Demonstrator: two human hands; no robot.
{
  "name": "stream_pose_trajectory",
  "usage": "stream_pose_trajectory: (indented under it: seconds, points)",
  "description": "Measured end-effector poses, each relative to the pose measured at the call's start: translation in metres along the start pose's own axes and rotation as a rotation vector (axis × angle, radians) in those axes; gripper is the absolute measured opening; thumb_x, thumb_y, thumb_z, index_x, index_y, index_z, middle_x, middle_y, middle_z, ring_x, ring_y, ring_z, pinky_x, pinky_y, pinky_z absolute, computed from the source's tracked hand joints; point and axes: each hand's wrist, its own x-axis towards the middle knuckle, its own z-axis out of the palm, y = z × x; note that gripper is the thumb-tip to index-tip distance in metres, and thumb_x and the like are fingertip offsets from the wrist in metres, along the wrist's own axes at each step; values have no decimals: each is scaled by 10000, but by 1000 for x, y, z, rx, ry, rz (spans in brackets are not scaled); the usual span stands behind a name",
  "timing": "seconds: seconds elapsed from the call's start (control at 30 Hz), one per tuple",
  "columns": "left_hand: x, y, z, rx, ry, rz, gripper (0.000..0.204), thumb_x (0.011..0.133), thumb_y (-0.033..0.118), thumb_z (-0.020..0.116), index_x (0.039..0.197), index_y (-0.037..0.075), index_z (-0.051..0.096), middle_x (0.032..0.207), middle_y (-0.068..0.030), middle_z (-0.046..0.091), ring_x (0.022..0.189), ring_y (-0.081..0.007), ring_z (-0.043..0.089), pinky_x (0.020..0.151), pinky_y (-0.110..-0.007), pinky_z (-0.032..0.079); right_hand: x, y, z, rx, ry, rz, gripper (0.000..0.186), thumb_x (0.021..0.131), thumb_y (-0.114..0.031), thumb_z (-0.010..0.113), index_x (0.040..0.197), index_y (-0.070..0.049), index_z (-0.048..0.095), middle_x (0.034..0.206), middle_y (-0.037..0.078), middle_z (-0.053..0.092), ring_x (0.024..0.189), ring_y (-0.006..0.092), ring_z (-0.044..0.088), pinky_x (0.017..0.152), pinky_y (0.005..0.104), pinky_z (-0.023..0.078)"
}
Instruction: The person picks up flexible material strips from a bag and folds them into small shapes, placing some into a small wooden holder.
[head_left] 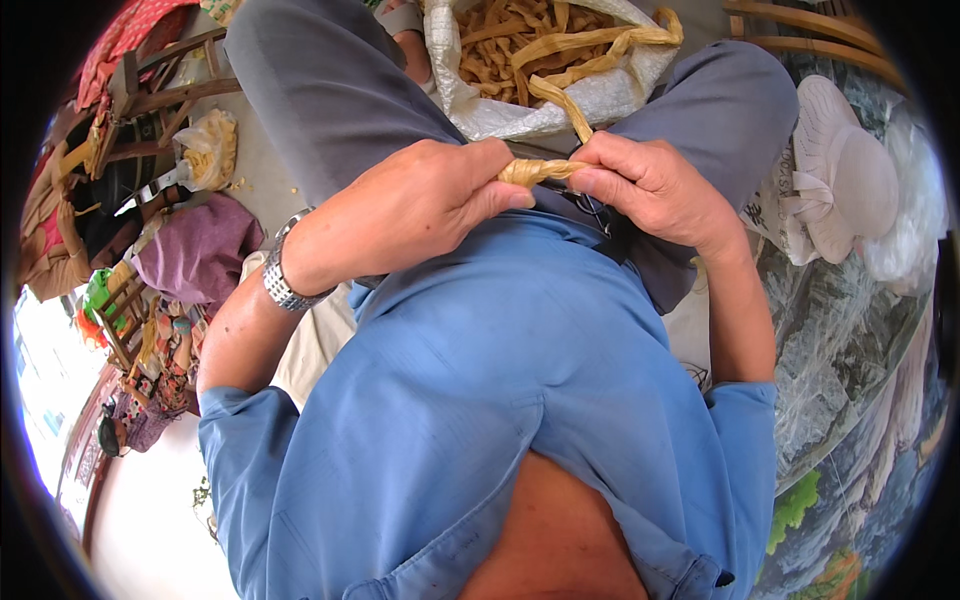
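Note:
A twisted, pale tan strip (pixel 536 170) is stretched between both hands above the lap. My left hand (pixel 446 198) has its fingers closed round the left end, the thumb at the front. My right hand (pixel 650 190) pinches the strip's right part. From there a length (pixel 561 98) rises into a white woven sack (pixel 450 105), open between the knees and full of similar tan, crinkled strips (pixel 497 50).
At left are wooden stools (pixel 185 85), a bag of yellow pieces (pixel 208 150), purple cloth (pixel 197 245) and other people (pixel 145 410). At right lie a white brimmed hat (pixel 856 190) and crumpled clear plastic (pixel 820 350). A wooden chair (pixel 810 52) stands upper right.

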Motion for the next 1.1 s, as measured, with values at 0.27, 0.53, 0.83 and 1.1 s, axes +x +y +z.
stream_pose_trajectory:
  seconds: [0.27, 0.53, 0.83, 1.1]
  points:
    - [14, -8, 10, -184, -74, -59, 347, 1008, 328, 617, 1126, 1, 628, 835, -156, 627, 720, -257, 561, 706, -352, 474, 6, -11, 39, -558, 363, -456, 389, 881, -155, 707, 1237, -56, 585, 1002, 70, 637, 857, 274, 669, 744, 380, 565]
    - [8, -8, 3, -198, -159, -51, 274, 1036, 289, 582, 1076, 26, 645, 845, -104, 638, 748, -211, 597, 705, -336, 483, 6, -20, 44, -612, 232, -406, 200, 923, -229, 660, 978, -61, 566, 859, 77, 621, 745, 262, 664, 626, 396, 543]
    - [-6, 4, 8, -381, -360, 8, 288, 1023, 331, 599, 1054, 47, 638, 854, -122, 661, 766, -240, 613, 709, -358, 496, -26, -27, 36, -579, -8, -361, 246, 929, -252, 628, 798, -73, 520, 610, 87, 584, 570, 296, 627, 524, 424, 492]
    - [6, 3, 0, -480, -192, -101, 293, 1011, 246, 645, 1210, 35, 598, 920, 29, 595, 790, -53, 513, 736, -225, 453, -18, -14, 14, -579, 158, -277, 223, 935, -248, 587, 811, -75, 522, 641, 115, 597, 609, 331, 620, 574, 454, 497]
